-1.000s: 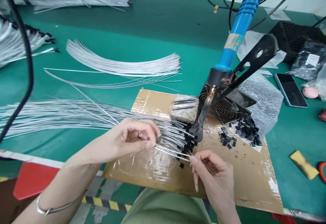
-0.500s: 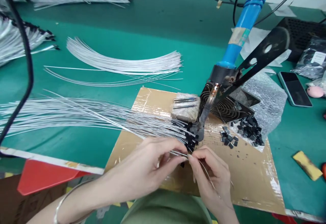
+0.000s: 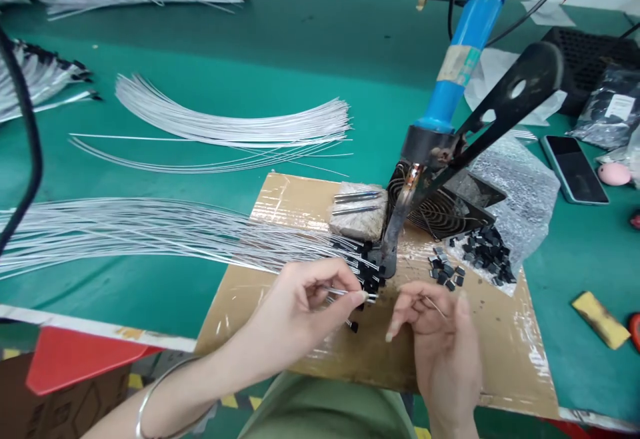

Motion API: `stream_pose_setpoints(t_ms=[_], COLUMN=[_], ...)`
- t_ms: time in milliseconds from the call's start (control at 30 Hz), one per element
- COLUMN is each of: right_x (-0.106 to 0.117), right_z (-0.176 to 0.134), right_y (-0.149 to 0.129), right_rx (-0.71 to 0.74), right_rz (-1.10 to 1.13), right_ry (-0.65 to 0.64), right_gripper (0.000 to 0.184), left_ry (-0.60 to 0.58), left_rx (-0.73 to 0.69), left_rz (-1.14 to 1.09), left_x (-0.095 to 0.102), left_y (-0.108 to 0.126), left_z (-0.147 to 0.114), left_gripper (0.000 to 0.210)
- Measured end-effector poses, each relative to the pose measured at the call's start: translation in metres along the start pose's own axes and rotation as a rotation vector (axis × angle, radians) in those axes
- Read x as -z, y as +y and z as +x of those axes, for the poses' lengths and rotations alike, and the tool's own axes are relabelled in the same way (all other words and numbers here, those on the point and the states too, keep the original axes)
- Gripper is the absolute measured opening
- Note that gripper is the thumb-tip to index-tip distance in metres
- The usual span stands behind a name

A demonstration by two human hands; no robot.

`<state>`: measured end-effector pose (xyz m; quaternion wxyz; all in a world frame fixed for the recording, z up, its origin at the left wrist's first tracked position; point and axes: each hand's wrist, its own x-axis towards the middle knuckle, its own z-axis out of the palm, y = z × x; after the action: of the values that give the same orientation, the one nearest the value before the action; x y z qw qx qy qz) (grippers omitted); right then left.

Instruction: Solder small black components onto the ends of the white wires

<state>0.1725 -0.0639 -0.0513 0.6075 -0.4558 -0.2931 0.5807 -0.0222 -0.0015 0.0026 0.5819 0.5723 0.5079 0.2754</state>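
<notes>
My left hand [image 3: 325, 312] pinches the ends of white wires [image 3: 371, 298] between thumb and fingertips, their bare tips poking out to the right. To its right, my right hand [image 3: 437, 339] is half curled with the palm turned up and the thumb apart. A thin silvery wire [image 3: 436, 306] lies across its fingers. Behind my left hand, a spread of white wires [image 3: 165, 226] with black ends [image 3: 370, 272] reaches over a cardboard sheet [image 3: 500, 359]. The tip of a blue-handled soldering iron [image 3: 400, 216], fixed on a black stand [image 3: 525, 96], points down beside those ends.
Small black parts [image 3: 487, 252] lie on bubble wrap [image 3: 530, 192], with several loose on the cardboard. A round fan grille [image 3: 430, 209] and a pale block [image 3: 357, 219] stand behind the iron. Further out are a wire bundle [image 3: 235, 119], a phone [image 3: 575, 169] and a yellow sponge [image 3: 600, 319].
My right hand has left the wire tips, moving right and turning its palm up. My left hand keeps its pinch nearly in place. The view has shifted slightly.
</notes>
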Motion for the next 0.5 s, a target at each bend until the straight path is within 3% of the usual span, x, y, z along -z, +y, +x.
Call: stream_pose_setpoints(t_ms=[100, 267, 500], right_x=[-0.010, -0.028, -0.039], right_z=[-0.004, -0.008, -0.009], right_y=[0.005, 0.007, 0.004], right_rx=[-0.004, -0.035, -0.113], right_rz=[-0.080, -0.113, -0.016], right_ry=[0.087, 0.065, 0.063], right_gripper=[0.046, 0.030, 0.020], left_ry=[0.002, -0.021, 0.016], left_rx=[0.016, 0.033, 0.037], left_rz=[-0.013, -0.045, -0.045], left_x=[0.001, 0.000, -0.004], left_y=[0.000, 0.001, 0.000], left_z=[0.000, 0.000, -0.003], left_gripper=[0.021, 0.023, 0.022])
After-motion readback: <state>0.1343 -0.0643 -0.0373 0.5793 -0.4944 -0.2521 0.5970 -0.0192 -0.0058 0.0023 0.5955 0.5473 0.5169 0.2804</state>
